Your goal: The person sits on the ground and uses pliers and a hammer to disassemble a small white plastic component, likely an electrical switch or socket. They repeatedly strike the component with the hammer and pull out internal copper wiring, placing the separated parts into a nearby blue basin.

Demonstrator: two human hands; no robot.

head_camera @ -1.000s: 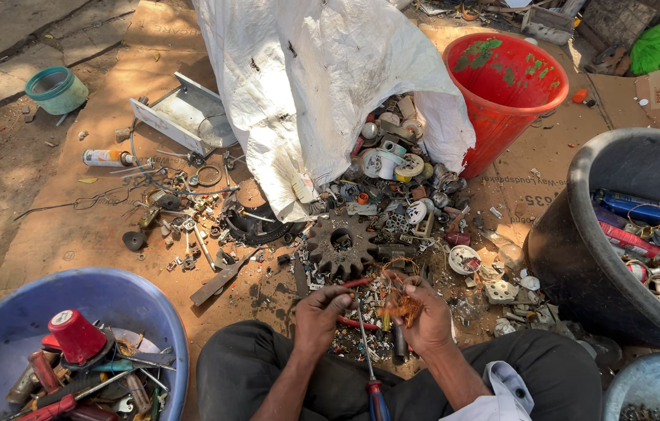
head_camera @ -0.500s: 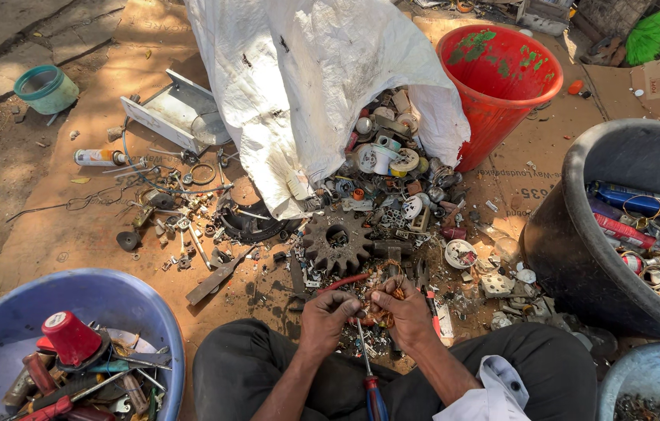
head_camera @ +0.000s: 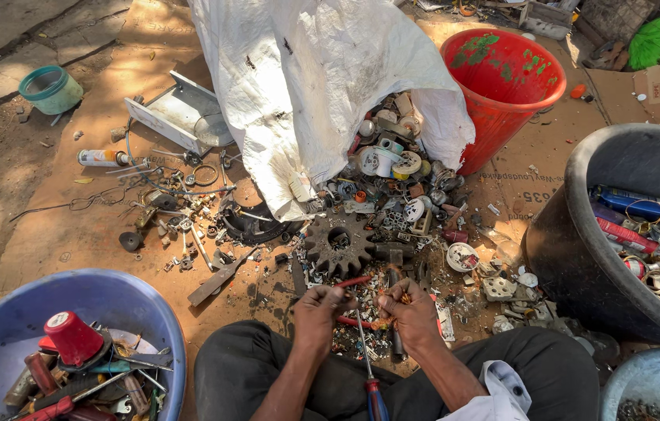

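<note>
Red wire (head_camera: 353, 282): one, pinched in closed left hand (head_camera: 316, 310), just above lap; right hand (head_camera: 412, 312) closed on small orange-copper piece (head_camera: 401, 297). One gear (head_camera: 338, 243) beyond hands. Two blue tubs, one red bucket (head_camera: 501, 93), one black tub (head_camera: 579, 257) holding scrap. Sack (head_camera: 306, 86) spills parts; ground crowded.

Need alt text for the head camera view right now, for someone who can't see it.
Seen from above, a seated person's left hand and right hand grip a red wire over scattered metal scrap, near a rusty gear. Around them: a white sack, red bucket, blue basin, black tub.
</note>
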